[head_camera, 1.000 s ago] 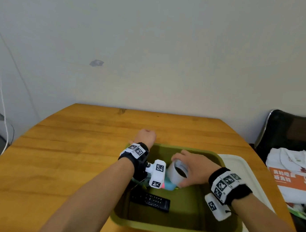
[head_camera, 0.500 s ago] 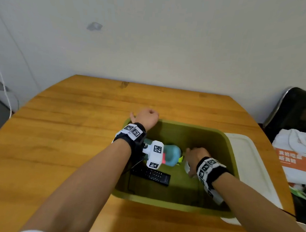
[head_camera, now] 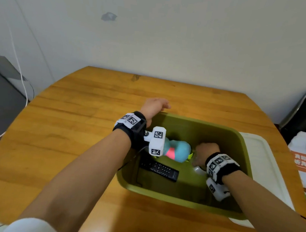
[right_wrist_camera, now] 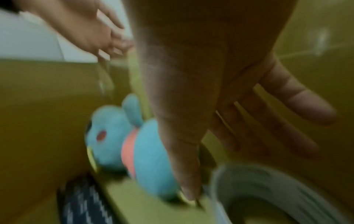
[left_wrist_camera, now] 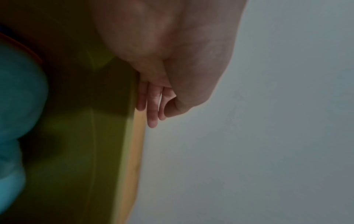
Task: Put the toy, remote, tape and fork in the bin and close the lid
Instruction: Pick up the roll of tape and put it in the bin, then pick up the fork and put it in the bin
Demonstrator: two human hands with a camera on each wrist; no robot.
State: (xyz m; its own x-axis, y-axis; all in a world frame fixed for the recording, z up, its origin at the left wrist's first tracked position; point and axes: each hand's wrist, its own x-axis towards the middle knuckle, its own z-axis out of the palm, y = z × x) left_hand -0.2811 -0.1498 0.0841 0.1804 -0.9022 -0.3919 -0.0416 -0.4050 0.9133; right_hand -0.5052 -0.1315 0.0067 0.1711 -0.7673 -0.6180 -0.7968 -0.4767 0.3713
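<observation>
**Tape down in bin, fork unseen**

Nearest, deep in the olive bin (head_camera: 161,194): black remote (head_camera: 160,170) flat on the floor by the near-left wall. Just beyond, white tape (right_wrist_camera: 268,195) lying on the floor beside the blue toy (head_camera: 177,151). Directly above the roll, right hand (head_camera: 206,152) with fingers (right_wrist_camera: 298,104) spread and straight, gripping nothing; tape apparently just released. Farther back, left hand (head_camera: 153,107) draped over the far-left rim, fingers (left_wrist_camera: 152,115) relaxed and straight, steadying the bin. To the right, white lid (head_camera: 261,159) flat on the wooden table (head_camera: 75,125), partly under the bin. No fork in sight.

Judged step: tape placement finishing. Next: right hand out, fork located and dropped in, then lid lifted on.
</observation>
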